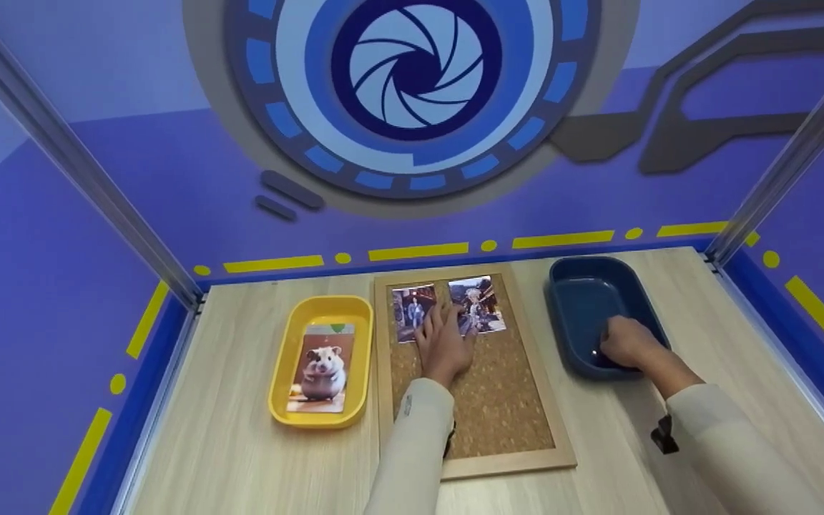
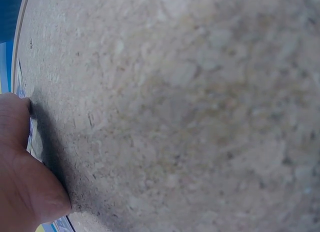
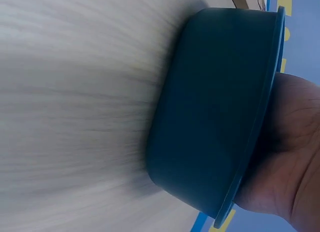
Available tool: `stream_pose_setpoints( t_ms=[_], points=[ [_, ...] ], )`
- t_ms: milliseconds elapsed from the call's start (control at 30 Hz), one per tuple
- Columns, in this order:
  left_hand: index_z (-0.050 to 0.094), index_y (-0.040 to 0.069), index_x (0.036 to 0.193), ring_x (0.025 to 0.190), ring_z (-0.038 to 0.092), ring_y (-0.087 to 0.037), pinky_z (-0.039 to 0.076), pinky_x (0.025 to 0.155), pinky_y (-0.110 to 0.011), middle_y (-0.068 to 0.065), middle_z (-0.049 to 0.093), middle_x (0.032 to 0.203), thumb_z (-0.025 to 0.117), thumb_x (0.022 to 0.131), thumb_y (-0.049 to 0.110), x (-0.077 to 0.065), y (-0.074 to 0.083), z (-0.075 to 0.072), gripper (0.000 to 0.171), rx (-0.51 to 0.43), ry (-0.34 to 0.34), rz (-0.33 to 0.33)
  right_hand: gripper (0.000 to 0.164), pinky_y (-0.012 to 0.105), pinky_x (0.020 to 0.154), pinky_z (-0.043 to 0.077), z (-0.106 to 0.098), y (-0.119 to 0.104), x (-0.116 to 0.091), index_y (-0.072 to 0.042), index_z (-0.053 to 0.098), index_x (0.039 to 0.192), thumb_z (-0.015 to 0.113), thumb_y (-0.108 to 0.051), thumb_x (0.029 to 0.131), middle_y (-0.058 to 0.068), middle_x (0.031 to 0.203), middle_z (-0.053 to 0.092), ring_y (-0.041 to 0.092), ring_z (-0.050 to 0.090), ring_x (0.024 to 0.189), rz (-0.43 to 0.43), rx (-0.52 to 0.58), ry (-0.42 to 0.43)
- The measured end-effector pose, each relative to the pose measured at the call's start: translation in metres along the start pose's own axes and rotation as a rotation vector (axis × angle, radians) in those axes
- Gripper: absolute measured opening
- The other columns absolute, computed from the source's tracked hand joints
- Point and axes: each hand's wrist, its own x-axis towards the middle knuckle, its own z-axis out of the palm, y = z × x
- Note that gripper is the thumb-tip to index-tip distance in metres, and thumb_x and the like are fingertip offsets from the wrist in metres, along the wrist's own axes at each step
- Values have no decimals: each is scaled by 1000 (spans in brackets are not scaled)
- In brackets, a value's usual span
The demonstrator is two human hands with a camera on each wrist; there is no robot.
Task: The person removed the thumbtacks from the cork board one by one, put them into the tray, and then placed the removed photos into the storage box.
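Note:
My left hand [image 1: 448,347] lies on a cork board [image 1: 501,408] with a wooden frame, its fingers extended over two photo prints near the top. The left print [image 1: 405,300] shows a person in blue; the right print [image 1: 487,304] shows a figure outdoors. In the left wrist view, thumb and palm edge [image 2: 30,187] lie close to the cork. My right hand [image 1: 630,343] reaches into a dark blue tray [image 1: 584,307], its fingers bent down toward the bottom. A tiny bright spot shows by the fingertips. The tray wall [image 3: 215,107] hides those fingertips in the right wrist view.
Left of the board stands a yellow tray [image 1: 280,379] holding a hamster picture [image 1: 322,375]. Everything sits on a light wood table [image 1: 226,429]. Blue-purple panels [image 1: 190,193] with metal corner posts enclose the back and sides.

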Motion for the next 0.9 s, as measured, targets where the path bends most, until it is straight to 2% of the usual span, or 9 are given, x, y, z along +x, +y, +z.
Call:
stream_pose_setpoints(
  t_ms=[200,400,567,700,800,900],
  points=[
    [51,28,153,164,25,-34,18,130,-61,-10,32,174,63,105,43,0,2,-1,51,8,-9,3,35,31,59,32,-1,3,-2,-21,34,61,52,0,83,-7,63,25,16,31,59,-28,-8,11],
    [50,26,154,165,22,-37,15,131,-63,-13,28,176,62,106,41,-3,4,-6,52,-5,-26,-10,32,33,60,35,-2,2,-2,-19,36,63,53,-1,83,-3,65,33,20,40,63,-24,-13,36],
    [51,23,153,165,21,-37,14,131,-64,-13,27,176,63,106,40,-5,3,-6,52,-23,-14,-17,22,34,62,37,-4,-1,-1,-13,46,70,53,-4,88,0,69,42,22,44,66,-15,-5,36],
    [51,24,153,165,21,-36,13,132,-63,-12,28,176,62,106,42,-3,1,-3,52,-23,-11,-14,11,39,66,45,-7,-3,-2,-4,59,82,55,-6,92,9,77,57,26,53,72,-12,4,60],
    [52,26,152,165,23,-35,14,132,-63,-11,29,176,63,105,42,-2,0,-1,51,-24,-6,-5,14,42,70,50,-8,-6,-3,0,64,91,58,-11,98,13,85,65,27,59,76,-3,25,94],
    [52,27,152,165,23,-34,15,132,-62,-10,30,176,62,105,45,0,-1,1,51,-12,-6,0,21,43,70,52,-10,-11,-2,3,65,96,60,-16,103,16,87,68,28,62,78,-8,58,168]
  ],
)
